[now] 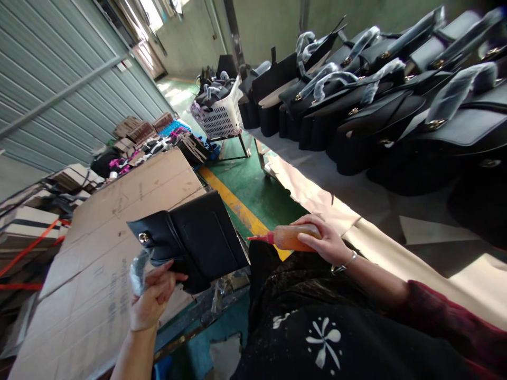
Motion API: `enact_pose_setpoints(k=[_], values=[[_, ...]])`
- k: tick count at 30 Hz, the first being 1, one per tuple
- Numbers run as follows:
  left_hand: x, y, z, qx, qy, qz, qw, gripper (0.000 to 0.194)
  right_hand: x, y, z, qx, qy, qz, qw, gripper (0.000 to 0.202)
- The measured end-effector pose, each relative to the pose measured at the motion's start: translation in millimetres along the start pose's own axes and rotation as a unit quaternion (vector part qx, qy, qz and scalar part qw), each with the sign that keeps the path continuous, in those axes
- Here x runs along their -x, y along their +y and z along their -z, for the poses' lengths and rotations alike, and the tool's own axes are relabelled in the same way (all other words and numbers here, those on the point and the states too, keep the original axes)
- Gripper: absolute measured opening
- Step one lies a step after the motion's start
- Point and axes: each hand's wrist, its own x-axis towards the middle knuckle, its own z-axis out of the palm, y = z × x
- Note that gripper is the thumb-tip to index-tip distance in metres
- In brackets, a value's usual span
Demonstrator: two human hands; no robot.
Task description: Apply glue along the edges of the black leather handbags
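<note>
A black handbag with a gold-coloured clasp lies tilted over the edge of the cardboard-covered table. Its handle is wrapped in clear plastic. My left hand is closed at the bag's near edge, beside the handle, fingers curled against the black material. In my right hand is a squeeze bottle of amber liquid, held level over my lap. Its thin red nozzle points left toward the bag, a short gap away from it.
On my right, a long table bears rows of black handbags with plastic-wrapped handles. Brown paper hangs along its side. A white basket full of bags stands on a frame ahead. Piled pieces crowd the far end of the cardboard.
</note>
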Motion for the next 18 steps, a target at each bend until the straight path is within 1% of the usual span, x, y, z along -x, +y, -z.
enact_pose_setpoints(k=[2,6,9,11,14,16,18], values=[[3,4,1.0,-0.005,-0.016,0.014,1.0,0.031,-1,2,2,-0.002,0.001,-0.001,1.0,0.033],[6,10,7.6,-0.02,-0.02,0.052,0.998,0.037,-7,6,1,-0.009,-0.009,-0.007,1.0,0.033],[8,8,14.4,-0.02,-0.003,0.043,0.999,0.038,-14,9,-3,-0.021,-0.022,0.001,1.0,0.034],[11,5,19.0,-0.012,0.02,0.025,0.999,0.038,-18,12,-7,-0.024,-0.034,0.006,0.999,0.035],[15,0,24.1,-0.015,0.055,0.025,0.998,0.036,-23,16,-12,-0.025,-0.056,0.0,0.998,0.034],[17,-1,25.2,-0.018,0.061,0.026,0.998,0.034,-24,17,-15,-0.028,-0.069,-0.007,0.997,0.034],[19,-2,24.8,-0.02,0.056,0.022,0.998,0.034,-25,18,-17,-0.031,-0.077,-0.008,0.997,0.033]])
